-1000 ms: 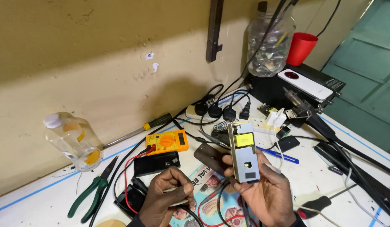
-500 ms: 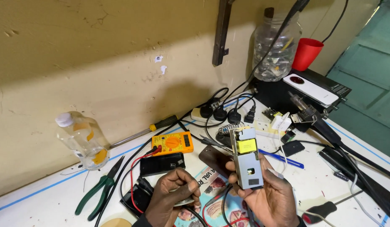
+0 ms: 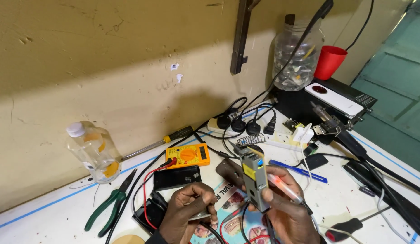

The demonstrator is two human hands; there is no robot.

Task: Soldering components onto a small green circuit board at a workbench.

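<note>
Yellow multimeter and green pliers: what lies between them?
In the head view, a black rectangular module lies between yellow multimeter and green pliers, with red and black leads crossing.

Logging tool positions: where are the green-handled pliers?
In the head view, the green-handled pliers lie at the table's left, below the clear plastic bottle, left of the left hand.

Grey rectangular module (image 3: 255, 180) w/ yellow sticker near top & blue bit at upper end, upright, slightly tilted, in my right hand (image 3: 287, 212) above the bench. Thin red-lit pen probe (image 3: 287, 190) also in that hand, just beside module. Left hand (image 3: 192, 212) pinches small silver part (image 3: 201, 216).
</note>
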